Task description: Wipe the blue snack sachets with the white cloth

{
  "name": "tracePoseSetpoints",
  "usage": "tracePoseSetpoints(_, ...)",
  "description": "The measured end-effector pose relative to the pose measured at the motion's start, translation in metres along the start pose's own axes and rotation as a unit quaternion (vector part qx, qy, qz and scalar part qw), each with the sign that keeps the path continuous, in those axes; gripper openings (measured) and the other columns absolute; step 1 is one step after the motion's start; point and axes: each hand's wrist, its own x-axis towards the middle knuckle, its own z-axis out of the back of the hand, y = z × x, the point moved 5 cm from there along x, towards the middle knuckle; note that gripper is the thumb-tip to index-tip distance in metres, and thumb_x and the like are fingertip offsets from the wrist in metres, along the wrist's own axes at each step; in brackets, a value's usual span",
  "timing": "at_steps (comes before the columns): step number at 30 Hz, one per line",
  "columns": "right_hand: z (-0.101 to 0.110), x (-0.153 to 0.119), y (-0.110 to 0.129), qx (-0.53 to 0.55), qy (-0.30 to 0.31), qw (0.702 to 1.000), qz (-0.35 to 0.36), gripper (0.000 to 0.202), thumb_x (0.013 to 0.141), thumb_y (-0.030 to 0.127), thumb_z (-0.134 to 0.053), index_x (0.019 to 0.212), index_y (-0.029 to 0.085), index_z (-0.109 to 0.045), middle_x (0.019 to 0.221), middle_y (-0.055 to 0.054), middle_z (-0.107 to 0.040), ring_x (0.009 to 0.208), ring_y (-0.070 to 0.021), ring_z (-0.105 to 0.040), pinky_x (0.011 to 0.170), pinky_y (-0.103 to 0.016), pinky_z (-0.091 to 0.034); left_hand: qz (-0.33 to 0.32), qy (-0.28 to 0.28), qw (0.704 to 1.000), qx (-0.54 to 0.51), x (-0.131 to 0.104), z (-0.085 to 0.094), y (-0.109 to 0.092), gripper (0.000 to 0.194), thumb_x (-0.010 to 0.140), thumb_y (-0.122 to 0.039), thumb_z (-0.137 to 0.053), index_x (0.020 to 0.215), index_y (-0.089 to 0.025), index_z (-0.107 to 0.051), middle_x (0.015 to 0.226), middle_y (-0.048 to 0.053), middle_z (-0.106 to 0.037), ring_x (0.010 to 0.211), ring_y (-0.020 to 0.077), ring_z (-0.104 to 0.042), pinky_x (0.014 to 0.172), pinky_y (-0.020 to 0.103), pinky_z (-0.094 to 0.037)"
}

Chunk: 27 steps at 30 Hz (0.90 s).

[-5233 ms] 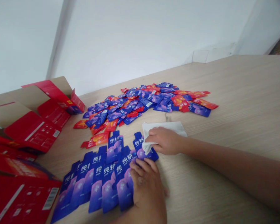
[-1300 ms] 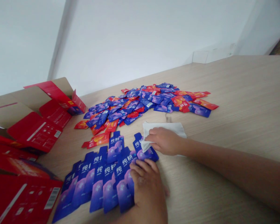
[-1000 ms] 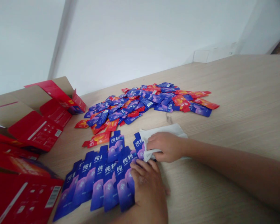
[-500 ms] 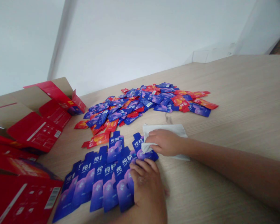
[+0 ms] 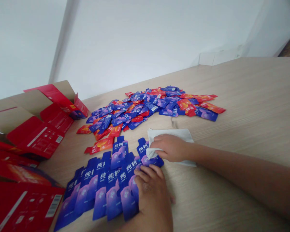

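My right hand [image 5: 169, 147] is closed on a folded white cloth [image 5: 187, 137], pinching up its left edge above a blue-purple sachet [image 5: 143, 145]. The rest of the cloth lies flat on the table under that hand. Lower down, my left hand [image 5: 153, 193] lies palm down, with its fingertips on the bottom part of the same sachet and its thumb out to the right. Beside its fingers, several more blue-purple sachets [image 5: 114, 196] overlap in a fanned row. A single one [image 5: 119, 153] sits above the row.
Behind my hands spreads a heap of red-orange and blue sachets [image 5: 135, 109]. Open red cartons [image 5: 38, 138] line the left side, one [image 5: 21, 206] close to the front. The wooden table [image 5: 251, 106] meets a white wall [image 5: 135, 42] at the back.
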Motion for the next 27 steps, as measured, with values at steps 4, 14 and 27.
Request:
tracePoseSetpoints(4,0.0003,-0.0001,0.0002,0.003,-0.001,1.000,0.001,0.016,0.086,0.023,-0.048,0.093,0.015,-0.061,0.087,-0.007,-0.060,0.079,-0.0193,-0.054,0.071,-0.030,-0.037,0.000,0.016,1.000,-0.009,0.0015,-0.0020,-0.0026,0.075,0.058,-0.056,-0.068,0.114,-0.007,-0.059,0.110,0.028,-0.063,0.100,0.0430,-0.059,0.078,0.045,-0.048)
tracePoseSetpoints(14,-0.0002,0.0001,0.0000,-0.003,0.000,1.000,0.000,0.016,0.086,0.024,-0.047,0.093,0.016,-0.060,0.087,-0.007,-0.061,0.078,-0.0191,-0.054,0.071,-0.030,-0.038,-0.010,0.014,1.000,0.007,0.0006,-0.0026,-0.0009,0.070,0.061,-0.055,-0.066,0.114,-0.009,-0.059,0.108,0.025,-0.065,0.098,0.0410,-0.061,0.076,0.045,-0.049)
tracePoseSetpoints(27,-0.0015,-0.0005,-0.0008,-0.007,-0.006,1.000,0.004,0.016,0.086,0.024,-0.047,0.093,0.016,-0.060,0.087,-0.007,-0.060,0.080,-0.0199,-0.053,0.072,-0.031,-0.038,0.004,0.011,1.000,-0.002,0.0008,-0.0011,-0.0027,0.075,0.056,-0.052,-0.072,0.113,-0.006,-0.059,0.109,0.029,-0.063,0.100,0.0437,-0.059,0.078,0.045,-0.046)
